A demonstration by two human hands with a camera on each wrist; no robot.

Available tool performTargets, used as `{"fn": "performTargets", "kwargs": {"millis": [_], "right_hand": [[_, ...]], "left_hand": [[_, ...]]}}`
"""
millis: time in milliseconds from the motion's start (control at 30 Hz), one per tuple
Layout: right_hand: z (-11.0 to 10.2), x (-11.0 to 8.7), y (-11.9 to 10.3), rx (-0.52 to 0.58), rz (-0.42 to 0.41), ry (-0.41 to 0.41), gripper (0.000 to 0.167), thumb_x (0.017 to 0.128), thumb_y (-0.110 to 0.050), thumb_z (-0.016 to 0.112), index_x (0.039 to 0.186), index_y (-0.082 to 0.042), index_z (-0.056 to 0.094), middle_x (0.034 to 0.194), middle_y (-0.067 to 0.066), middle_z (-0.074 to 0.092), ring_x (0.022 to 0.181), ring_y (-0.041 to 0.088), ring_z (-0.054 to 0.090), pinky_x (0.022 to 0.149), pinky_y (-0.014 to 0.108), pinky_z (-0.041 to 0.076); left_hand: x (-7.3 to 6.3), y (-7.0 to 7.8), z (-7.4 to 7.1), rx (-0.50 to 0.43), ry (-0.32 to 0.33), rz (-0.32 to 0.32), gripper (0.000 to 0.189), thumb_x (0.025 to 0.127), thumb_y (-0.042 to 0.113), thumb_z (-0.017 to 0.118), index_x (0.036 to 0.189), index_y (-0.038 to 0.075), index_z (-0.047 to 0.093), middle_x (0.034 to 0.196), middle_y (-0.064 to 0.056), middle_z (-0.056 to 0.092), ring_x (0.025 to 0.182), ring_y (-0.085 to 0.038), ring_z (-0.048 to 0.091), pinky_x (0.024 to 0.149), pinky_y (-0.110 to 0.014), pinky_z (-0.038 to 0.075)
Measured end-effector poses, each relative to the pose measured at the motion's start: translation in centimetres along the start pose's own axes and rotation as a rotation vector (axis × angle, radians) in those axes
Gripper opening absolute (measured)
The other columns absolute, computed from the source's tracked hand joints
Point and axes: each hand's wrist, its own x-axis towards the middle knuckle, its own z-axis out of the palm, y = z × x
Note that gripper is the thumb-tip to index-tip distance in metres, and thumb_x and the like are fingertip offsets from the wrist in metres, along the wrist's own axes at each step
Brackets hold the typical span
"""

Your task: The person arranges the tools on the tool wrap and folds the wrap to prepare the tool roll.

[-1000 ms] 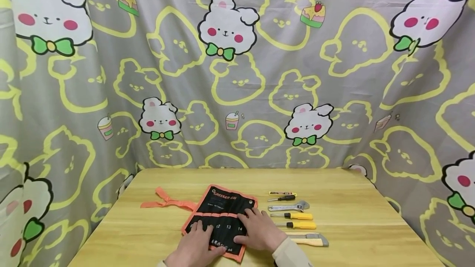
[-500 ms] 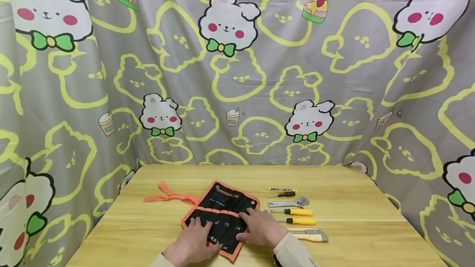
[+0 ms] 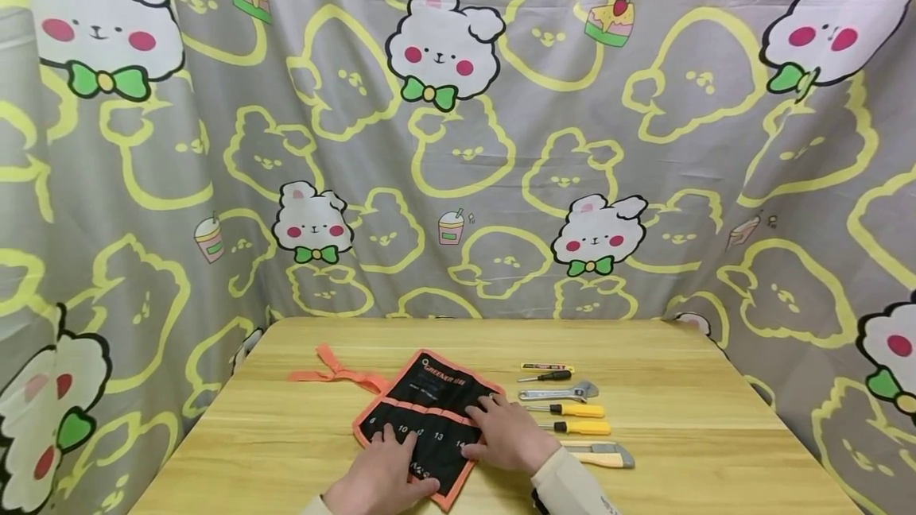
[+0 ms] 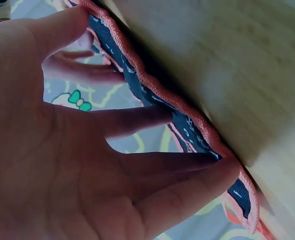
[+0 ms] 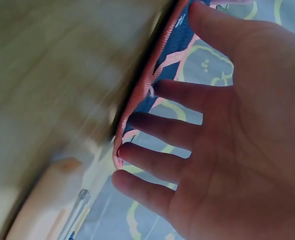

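Observation:
A black fabric tool pouch (image 3: 447, 451) with orange edging and numbered pockets lies flat and askew on the wooden table. My left hand (image 3: 382, 471) rests on its lower left part, fingers spread and fairly straight. On its right side lies my right hand (image 3: 508, 435), fingertips touching the cloth near the orange edge. Both wrist views show straight fingers meeting the pouch: the left hand's fingertips press its black cloth (image 4: 105, 37), while the right hand's fingers reach its orange border (image 5: 137, 95). An orange tie strap (image 3: 339, 372) trails from the pouch's left side.
Right of the pouch, tools lie in a column: a small yellow-and-black packet (image 3: 544, 366), a black-handled screwdriver (image 3: 554, 376), an adjustable wrench (image 3: 561, 393), two yellow-handled screwdrivers (image 3: 583, 411), and a utility knife (image 3: 608, 455). A patterned curtain (image 3: 444, 292) hangs behind the table (image 3: 250, 435).
The pouch has turned slightly, its lower end swinging left, and its strap has shifted right. Both hands stay on it, the left fingers moving a little to the right. The tools have not moved.

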Motion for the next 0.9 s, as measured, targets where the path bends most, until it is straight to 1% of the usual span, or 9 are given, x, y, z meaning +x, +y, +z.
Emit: {"fn": "performTargets", "kwargs": {"millis": [167, 300, 400, 500, 733, 900], "right_hand": [[0.39, 0.05, 0.17, -0.019, -0.004, -0.002, 0.064, 0.094, -0.059, 0.064, 0.142, -0.016, 0.061, 0.146, 0.011, 0.056, 0.134, 0.036, 0.053, 0.104, 0.055, 0.047], [0.3, -0.09, -0.07, -0.016, -0.011, 0.008, 0.063, 0.093, -0.059, 0.064, 0.139, -0.016, 0.063, 0.14, 0.011, 0.059, 0.129, 0.036, 0.056, 0.1, 0.055, 0.049], [0.05, -0.2, -0.22, -0.015, -0.013, 0.021, 0.063, 0.094, -0.057, 0.065, 0.141, -0.015, 0.061, 0.142, 0.011, 0.058, 0.131, 0.036, 0.054, 0.101, 0.055, 0.049], [-0.08, -0.19, -0.23, -0.021, -0.022, 0.036, 0.065, 0.095, -0.056, 0.065, 0.144, -0.014, 0.058, 0.146, 0.012, 0.055, 0.136, 0.036, 0.051, 0.102, 0.056, 0.048], [0.28, 0.08, 0.03, 0.006, -0.028, 0.017, 0.067, 0.095, -0.056, 0.064, 0.148, -0.015, 0.055, 0.152, 0.013, 0.051, 0.141, 0.037, 0.046, 0.106, 0.055, 0.046], [0.65, 0.14, 0.04, 0.017, -0.013, 0.005, 0.067, 0.095, -0.057, 0.064, 0.146, -0.014, 0.058, 0.151, 0.015, 0.051, 0.14, 0.039, 0.046, 0.106, 0.055, 0.046]], "left_hand": [[0.35, -0.48, 0.08, 0.009, 0.015, 0.0, 0.089, 0.082, 0.067, 0.073, 0.139, 0.001, 0.06, 0.139, -0.038, 0.052, 0.125, -0.055, 0.054, 0.097, -0.067, 0.047], [0.2, -0.55, -0.09, 0.022, 0.03, -0.001, 0.084, 0.085, 0.065, 0.071, 0.138, 0.001, 0.061, 0.138, -0.039, 0.053, 0.126, -0.056, 0.053, 0.097, -0.066, 0.047], [-0.08, -0.27, -0.19, 0.027, 0.057, 0.004, 0.082, 0.086, 0.063, 0.071, 0.137, 0.0, 0.062, 0.136, -0.038, 0.054, 0.126, -0.055, 0.053, 0.097, -0.066, 0.048], [-0.25, -0.01, -0.27, 0.031, 0.062, 0.01, 0.083, 0.086, 0.064, 0.07, 0.138, 0.0, 0.061, 0.136, -0.038, 0.054, 0.127, -0.055, 0.053, 0.098, -0.066, 0.047], [-0.24, 0.06, -0.11, 0.034, 0.043, 0.01, 0.085, 0.085, 0.066, 0.071, 0.14, 0.002, 0.06, 0.138, -0.04, 0.052, 0.128, -0.056, 0.052, 0.099, -0.065, 0.047], [0.1, -0.66, -0.17, -0.003, 0.026, 0.038, 0.085, 0.085, 0.063, 0.073, 0.142, 0.002, 0.058, 0.142, -0.04, 0.048, 0.132, -0.056, 0.048, 0.099, -0.067, 0.046]]}}
